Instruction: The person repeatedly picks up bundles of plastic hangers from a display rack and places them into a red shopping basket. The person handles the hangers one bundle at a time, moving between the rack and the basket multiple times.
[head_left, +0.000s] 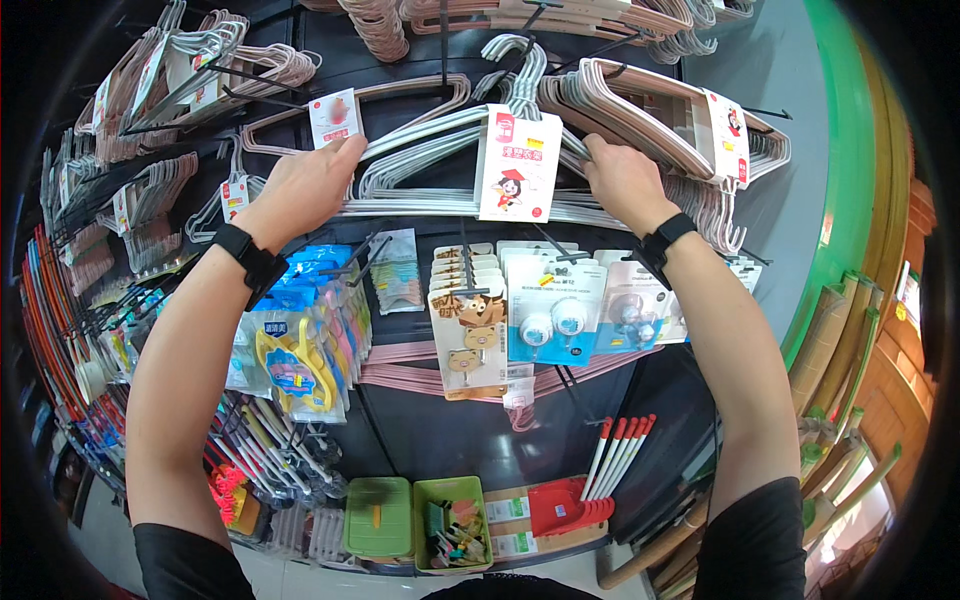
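Before me hangs a bundle of white coated wire hangers (427, 206), its hooks gathered at the top and a printed card sleeve (520, 165) around its middle. My left hand (307, 187) grips the left end of the bundle, with the fingertips curled behind it. On the other side my right hand (624, 180) holds the sloping right shoulder, its fingers partly hidden. Behind my left hand is a beige hanger pack (420, 94) with a tag. Close to my right hand hang pinkish hangers (637, 112) in a labelled card band.
Below the hangers, packs of adhesive hooks (555, 315) and yellow-fronted bagged goods (300, 367) hang from prongs. Lower down stand a green lidded box (379, 517), an open green bin (454, 562) and red dustpans (562, 510). Rolled mats (832, 345) lean at right. Metal prongs (262, 97) jut out.
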